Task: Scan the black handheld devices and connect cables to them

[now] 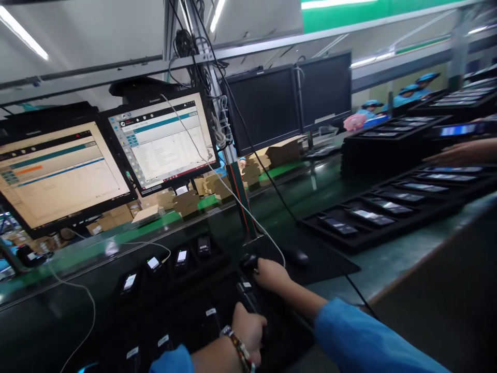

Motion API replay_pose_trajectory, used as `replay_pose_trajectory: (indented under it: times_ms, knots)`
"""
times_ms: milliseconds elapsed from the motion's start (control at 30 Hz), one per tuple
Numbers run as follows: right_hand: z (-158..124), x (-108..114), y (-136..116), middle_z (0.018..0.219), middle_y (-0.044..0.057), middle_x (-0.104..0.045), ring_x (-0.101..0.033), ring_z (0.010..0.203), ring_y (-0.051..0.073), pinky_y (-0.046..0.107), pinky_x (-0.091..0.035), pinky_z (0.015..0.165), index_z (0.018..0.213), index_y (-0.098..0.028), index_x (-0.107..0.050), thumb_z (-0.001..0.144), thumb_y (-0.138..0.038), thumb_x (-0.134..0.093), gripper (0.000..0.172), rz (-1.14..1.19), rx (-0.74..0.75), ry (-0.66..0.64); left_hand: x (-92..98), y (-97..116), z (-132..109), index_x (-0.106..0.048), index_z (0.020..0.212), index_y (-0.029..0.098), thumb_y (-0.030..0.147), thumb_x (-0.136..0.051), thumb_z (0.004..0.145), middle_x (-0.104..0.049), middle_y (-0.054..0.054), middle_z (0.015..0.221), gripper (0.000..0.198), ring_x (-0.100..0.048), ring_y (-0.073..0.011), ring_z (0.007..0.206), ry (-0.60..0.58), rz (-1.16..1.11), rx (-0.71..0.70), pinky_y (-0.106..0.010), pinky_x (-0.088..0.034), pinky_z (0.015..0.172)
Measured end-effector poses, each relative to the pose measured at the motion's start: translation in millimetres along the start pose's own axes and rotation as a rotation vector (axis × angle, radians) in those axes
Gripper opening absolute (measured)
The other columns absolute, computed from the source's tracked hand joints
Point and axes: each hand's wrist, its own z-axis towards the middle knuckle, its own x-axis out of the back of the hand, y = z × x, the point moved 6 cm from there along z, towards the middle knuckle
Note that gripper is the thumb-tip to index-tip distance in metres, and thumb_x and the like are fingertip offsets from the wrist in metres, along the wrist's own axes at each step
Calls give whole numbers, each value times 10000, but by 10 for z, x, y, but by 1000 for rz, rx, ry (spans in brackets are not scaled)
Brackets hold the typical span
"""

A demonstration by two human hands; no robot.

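My left hand is closed round a black handset at its twelve o'clock, but the white cord at one o'clock could snag my right hand, whose grip I can't tell.

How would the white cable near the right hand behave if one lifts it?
Probably floppy: the white cable hangs in a loose curve. It looks light, being thin. It might catch on the right hand beside its lower part.

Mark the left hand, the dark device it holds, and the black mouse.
Left hand [247, 327]: head view, back of the hand.
Dark device [249, 297]: head view, its exposed casing.
Black mouse [297, 257]: head view, top of its shell.
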Motion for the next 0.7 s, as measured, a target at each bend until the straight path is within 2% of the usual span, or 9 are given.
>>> replay_pose_trajectory:
  times_ms: [100,200,333,400,467,533,600,700]
  knots:
    - [-141,196,-45,1038,179,-657,-631,969,276,334,-472,810,1095,-73,-574,862,-178,-562,256,119,72,49,87,232,-83,-463,1073,184,-36,-477,764,-646,-61,943,379,-633,-189,855,-45,-54,-155,-317,-494,751]
    - [-347,396,-151,1126,118,-653,-617,1034,235,268,-464,847,1176,-143,-550,836,-172,-576,341,268,201,49,255,535,-144,-374,1205,223,43,-503,827,-607,-91,1192,438,-615,-188,998,-119,-122,-324,-325,-509,802]
    - [-583,594,-367,1136,82,-660,-615,1038,230,276,-476,888,1154,-163,-580,789,-210,-588,368,650,386,10,425,806,-184,-373,1227,251,159,-641,772,-584,-93,1262,536,-608,-227,1036,-150,-80,-403,-356,-517,787]
    - [-629,645,-446,1118,95,-667,-623,1011,251,308,-487,892,1121,-143,-596,769,-256,-596,371,817,413,-11,469,879,-182,-394,1212,242,200,-711,715,-587,-99,1257,591,-606,-234,1037,-138,-79,-429,-338,-513,770]
    - [-632,672,-485,1132,99,-664,-616,1029,259,323,-485,915,1125,-132,-596,757,-285,-597,399,876,403,-8,499,911,-158,-395,1218,240,223,-752,682,-592,-105,1244,644,-606,-237,1041,-128,-80,-448,-316,-506,747]
    - [-608,694,-487,1151,99,-659,-607,1059,263,327,-483,927,1150,-134,-593,765,-293,-580,417,868,397,13,525,916,-120,-371,1254,251,211,-752,693,-592,-102,1243,680,-611,-231,1035,-135,-92,-457,-306,-502,739]
    - [-552,705,-438,1156,108,-657,-604,1073,274,334,-485,913,1219,-140,-570,794,-285,-552,449,743,378,65,573,899,-72,-332,1302,288,160,-689,752,-613,-75,1200,668,-634,-202,965,-130,-156,-415,-301,-501,722]
    - [-366,632,-267,1100,178,-666,-613,1035,354,435,-475,869,1439,-55,-356,828,-208,-522,652,284,248,148,633,834,-27,-305,1341,306,212,-506,898,-662,-66,1008,495,-643,-156,741,-153,-369,-201,-254,-462,597]
